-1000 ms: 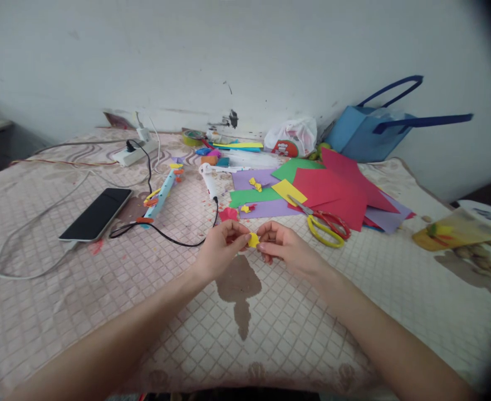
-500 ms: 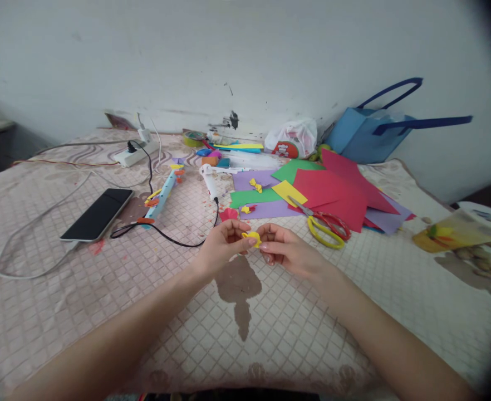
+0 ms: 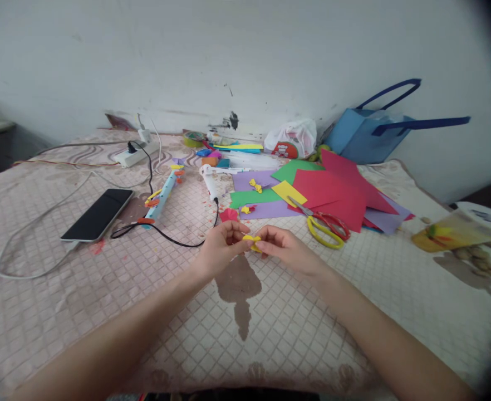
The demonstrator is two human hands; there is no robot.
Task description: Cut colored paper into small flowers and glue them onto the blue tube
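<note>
A small yellow paper piece [image 3: 253,240], curled or folded, is pinched between my two hands above the table. My left hand [image 3: 225,245] grips its left side with thumb and fingertips. At its right side my right hand [image 3: 285,249] closes thumb and fingers on it; the fingertips partly hide its shape. Just beyond the hands lies a red paper piece [image 3: 229,215]. A small yellow and red paper flower [image 3: 248,209] rests on purple paper, and a second yellow paper bit [image 3: 255,186] lies behind it. Scissors [image 3: 325,231] with yellow and red handles lie to the right.
Coloured sheets [image 3: 337,192] are stacked at right. A white glue gun [image 3: 209,182] trails its black cord toward my left hand. Further left are a light-blue strip [image 3: 161,196], a phone [image 3: 99,214] and a power strip [image 3: 137,156]. A blue bag [image 3: 366,133] stands by the wall.
My right fingers have shifted slightly around the yellow paper piece and curled under. The piece has turned a little between my hands; everything else stays in place.
</note>
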